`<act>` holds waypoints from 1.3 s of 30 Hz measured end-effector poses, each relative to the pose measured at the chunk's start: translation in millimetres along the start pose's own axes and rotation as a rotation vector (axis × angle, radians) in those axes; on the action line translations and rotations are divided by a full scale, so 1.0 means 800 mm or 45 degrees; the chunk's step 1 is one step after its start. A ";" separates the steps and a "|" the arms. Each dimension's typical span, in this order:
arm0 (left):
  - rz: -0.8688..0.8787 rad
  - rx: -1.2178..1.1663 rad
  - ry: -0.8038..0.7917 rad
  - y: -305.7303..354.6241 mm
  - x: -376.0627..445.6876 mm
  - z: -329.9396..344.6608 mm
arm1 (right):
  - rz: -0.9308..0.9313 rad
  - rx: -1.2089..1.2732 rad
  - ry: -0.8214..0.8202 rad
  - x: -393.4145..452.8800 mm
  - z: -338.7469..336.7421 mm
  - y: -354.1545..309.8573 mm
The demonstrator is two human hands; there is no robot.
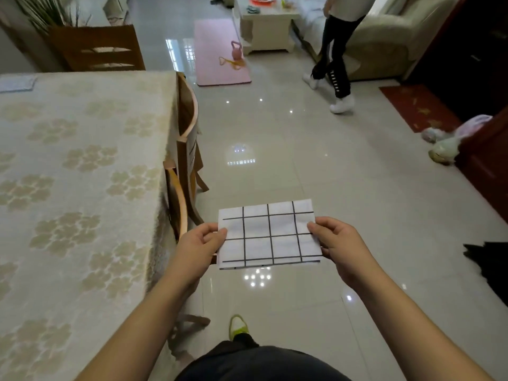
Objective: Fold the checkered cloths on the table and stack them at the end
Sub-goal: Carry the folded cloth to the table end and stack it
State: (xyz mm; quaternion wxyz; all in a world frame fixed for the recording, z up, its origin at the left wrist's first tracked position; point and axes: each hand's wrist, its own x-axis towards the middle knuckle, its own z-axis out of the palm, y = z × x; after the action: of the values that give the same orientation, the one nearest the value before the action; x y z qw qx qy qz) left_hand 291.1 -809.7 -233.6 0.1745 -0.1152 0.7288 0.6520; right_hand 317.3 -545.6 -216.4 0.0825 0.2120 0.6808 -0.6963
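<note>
My left hand [198, 243] pinches folded checkered cloth [268, 234] left edge | right hand [339, 244] pinches right edge | worktop [82, 160] at left

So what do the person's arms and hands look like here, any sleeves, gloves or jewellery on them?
Both forearms are bare all the way to the bottom edge of the picture, so no sleeves show. The left hand and the right hand have no gloves, and no rings, watch or bracelet can be seen. Nails look short and plain. Lower down there is dark clothing and a yellow-green shoe.
</note>
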 end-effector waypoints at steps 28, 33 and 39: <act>-0.077 -0.057 0.209 0.168 0.355 0.066 | 0.089 0.054 -0.059 0.409 -0.018 -0.136; -0.116 -0.141 0.308 0.189 0.395 0.074 | 0.071 0.003 -0.102 0.479 -0.010 -0.178; -0.092 -0.234 0.474 0.213 0.449 0.053 | 0.071 -0.059 -0.239 0.543 0.028 -0.209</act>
State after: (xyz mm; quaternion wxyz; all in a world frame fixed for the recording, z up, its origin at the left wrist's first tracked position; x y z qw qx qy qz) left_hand -99.7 -725.5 -227.4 0.0490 -0.2751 0.6813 0.6766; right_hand -143.6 -482.3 -241.1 0.1700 0.1628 0.6797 -0.6947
